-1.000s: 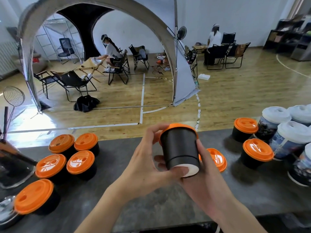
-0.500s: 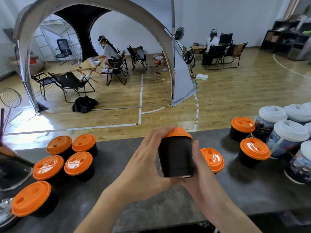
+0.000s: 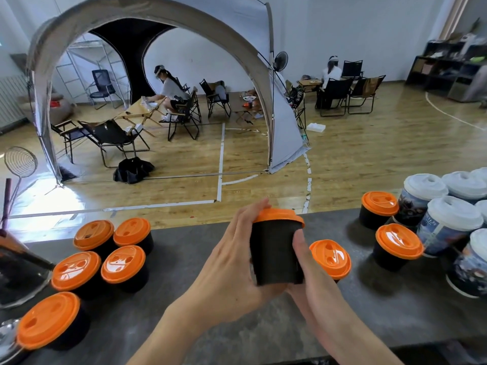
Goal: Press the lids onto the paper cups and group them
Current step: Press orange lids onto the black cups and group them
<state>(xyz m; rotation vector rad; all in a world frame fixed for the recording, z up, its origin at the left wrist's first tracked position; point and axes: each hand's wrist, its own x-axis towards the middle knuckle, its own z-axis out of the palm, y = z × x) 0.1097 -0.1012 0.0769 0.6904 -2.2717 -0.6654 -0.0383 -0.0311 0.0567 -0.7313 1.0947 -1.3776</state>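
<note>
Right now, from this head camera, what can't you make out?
- Head view: the base of the black cup, covered by the left hand and right hand.
- Head view: what sits under the orange lid, hidden behind the right hand.
- Head view: the white-lidded cups, cut off by the right edge; their print is too blurred to read.

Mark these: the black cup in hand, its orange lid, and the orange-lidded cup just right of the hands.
black cup (image 3: 272, 251): head view, middle of its black side wall.
orange lid (image 3: 278, 216): head view, near side of the lid.
orange-lidded cup (image 3: 330, 255): head view, centre of its lid top.
</note>
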